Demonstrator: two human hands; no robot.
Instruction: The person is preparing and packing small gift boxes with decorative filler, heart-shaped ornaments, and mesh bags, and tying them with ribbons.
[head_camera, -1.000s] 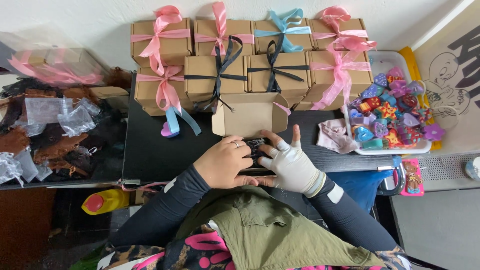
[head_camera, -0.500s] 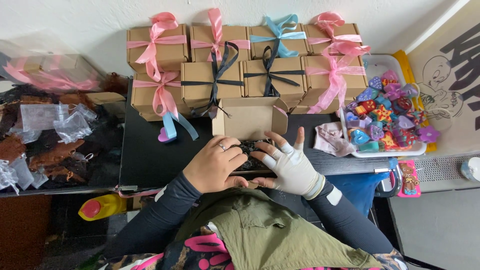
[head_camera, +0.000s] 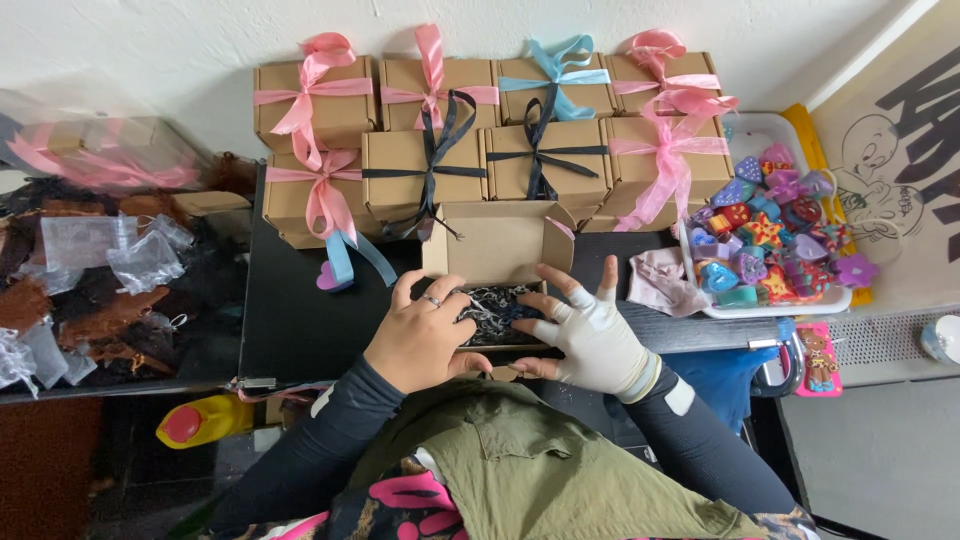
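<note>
Far left: clear plastic bags (head_camera: 140, 255) and dark brown items lie heaped beside the black table (head_camera: 300, 330); a yellow bottle with a red cap (head_camera: 205, 420) lies below the table edge.

Left of centre: a loose blue ribbon (head_camera: 345, 262) and a small purple heart (head_camera: 328, 279) lie on the table, just in front of a box tied with pink ribbon (head_camera: 318, 195).

Back row and second row: 8 closed kraft boxes (head_camera: 560, 160) stand stacked against the wall, 5 tied in pink, 2 in black, 1 in blue.

Centre: the open kraft box (head_camera: 497, 275) sits in front of you with its lid raised toward the stack. It holds dark shredded filler (head_camera: 497, 312).

Your left hand (head_camera: 420, 340), ring on 1 finger, rests curled on the box's left edge, fingers touching the filler, holding nothing that shows.

Your right hand (head_camera: 592, 335), in a white fingerless wrap, lies with its fingers spread wide over the box's right side, fingertips on the filler, gripping nothing.

Right: a folded pink cloth (head_camera: 660, 280) lies just beside a white tray (head_camera: 780, 303) heaped with coloured heart and star pieces (head_camera: 765, 240).
</note>
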